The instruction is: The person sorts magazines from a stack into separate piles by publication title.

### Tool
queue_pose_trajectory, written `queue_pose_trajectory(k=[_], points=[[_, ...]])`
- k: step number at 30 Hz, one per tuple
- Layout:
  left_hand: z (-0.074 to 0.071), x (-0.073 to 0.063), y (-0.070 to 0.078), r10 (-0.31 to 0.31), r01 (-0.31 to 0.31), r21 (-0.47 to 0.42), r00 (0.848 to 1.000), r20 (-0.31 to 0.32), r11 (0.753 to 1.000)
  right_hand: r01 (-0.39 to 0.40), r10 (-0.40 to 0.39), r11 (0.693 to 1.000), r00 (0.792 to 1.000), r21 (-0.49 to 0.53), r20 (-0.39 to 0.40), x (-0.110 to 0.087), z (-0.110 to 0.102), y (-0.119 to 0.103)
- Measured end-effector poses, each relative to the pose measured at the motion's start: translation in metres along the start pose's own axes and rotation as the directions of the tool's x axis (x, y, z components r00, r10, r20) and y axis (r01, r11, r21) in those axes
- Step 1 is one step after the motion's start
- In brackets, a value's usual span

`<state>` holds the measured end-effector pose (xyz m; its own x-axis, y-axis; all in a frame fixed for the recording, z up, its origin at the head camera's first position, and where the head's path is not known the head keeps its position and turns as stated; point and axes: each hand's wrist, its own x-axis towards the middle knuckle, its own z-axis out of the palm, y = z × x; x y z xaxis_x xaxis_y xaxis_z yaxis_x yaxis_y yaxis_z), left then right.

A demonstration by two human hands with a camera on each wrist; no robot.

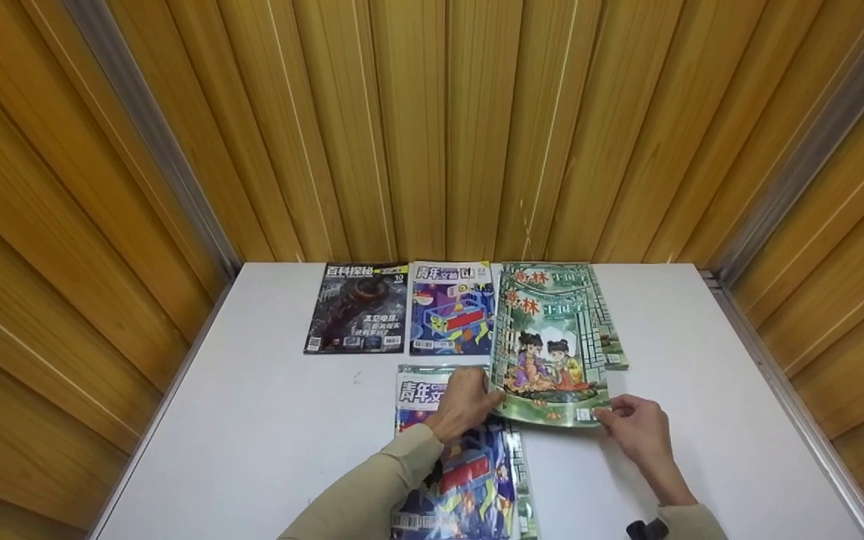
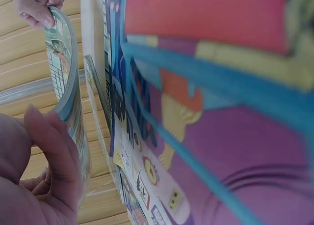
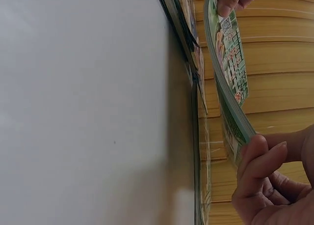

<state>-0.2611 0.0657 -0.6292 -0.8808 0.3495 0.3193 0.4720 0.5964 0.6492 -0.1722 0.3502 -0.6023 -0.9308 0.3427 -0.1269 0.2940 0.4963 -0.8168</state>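
Both hands hold a green magazine [image 1: 552, 360] with two cartoon children on its cover. My left hand [image 1: 466, 405] pinches its lower left corner, and my right hand [image 1: 638, 431] pinches the lower right corner. In the right wrist view the magazine [image 3: 230, 63] bows between the hands, raised over the white table. Its far end overlaps a second green magazine [image 1: 616, 352] lying at the back. Below my left forearm lies a stack topped by a purple-blue magazine [image 1: 462, 487], with green magazine edges showing from under it.
A dark magazine [image 1: 361, 311] and another purple-blue magazine [image 1: 451, 315] lie side by side along the back of the white table [image 1: 252, 420]. Wood-patterned panels [image 1: 409, 135] enclose the table at the back and both sides.
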Motion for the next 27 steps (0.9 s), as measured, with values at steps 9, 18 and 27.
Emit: queue_pose_trajectory(k=[9,18,27], points=[[0.000,0.043,0.020,-0.137,0.141,-0.021,0.981,0.138,0.990,0.032,-0.033,0.999,0.999,-0.017,-0.006,0.039,-0.013,-0.004],[0.017,0.077,0.015,-0.137,0.135,0.031,0.987,0.084,0.990,0.075,-0.075,0.997,0.997,-0.025,-0.002,0.078,-0.025,-0.009],[0.034,0.101,0.011,-0.267,0.257,0.082,0.953,0.143,0.963,0.076,-0.076,0.996,0.997,-0.045,0.000,0.108,-0.030,-0.008]])
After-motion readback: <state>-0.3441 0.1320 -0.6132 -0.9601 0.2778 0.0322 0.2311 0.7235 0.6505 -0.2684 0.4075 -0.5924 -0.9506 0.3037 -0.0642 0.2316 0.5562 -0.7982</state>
